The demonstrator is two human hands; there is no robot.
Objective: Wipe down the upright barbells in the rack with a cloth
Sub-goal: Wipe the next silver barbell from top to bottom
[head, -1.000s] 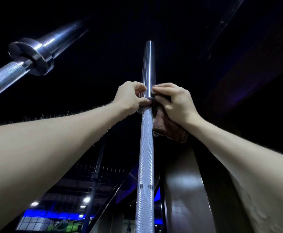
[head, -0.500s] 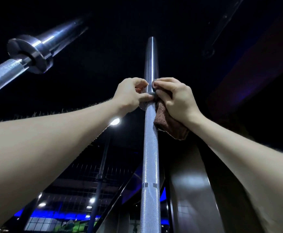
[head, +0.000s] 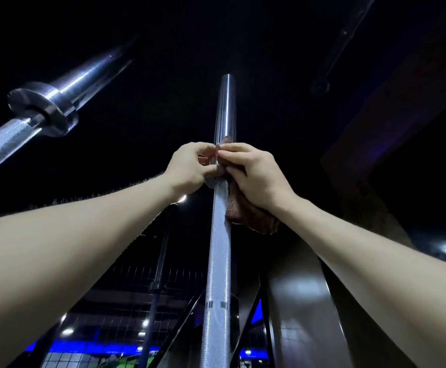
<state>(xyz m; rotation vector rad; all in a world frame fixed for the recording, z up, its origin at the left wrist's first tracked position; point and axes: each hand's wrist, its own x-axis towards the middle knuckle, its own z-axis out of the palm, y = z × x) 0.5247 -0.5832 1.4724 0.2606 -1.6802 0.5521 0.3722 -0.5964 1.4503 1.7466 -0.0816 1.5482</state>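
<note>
Both hands are raised slightly higher on the barbell than before. The cloth is pinched against its collar by the right hand; the left hand is closed opposite. Collar wiping is judged under way; the smooth sleeve above is next.

Barbell collar perhaps behind hands

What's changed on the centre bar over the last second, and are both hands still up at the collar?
Little has changed. Both hands remain at the collar of the centre barbell. The brown cloth under the right hand has worked upward, a corner now showing above the fingers against the smooth sleeve. The left hand still pinches opposite. The left barbell is untouched.
</note>
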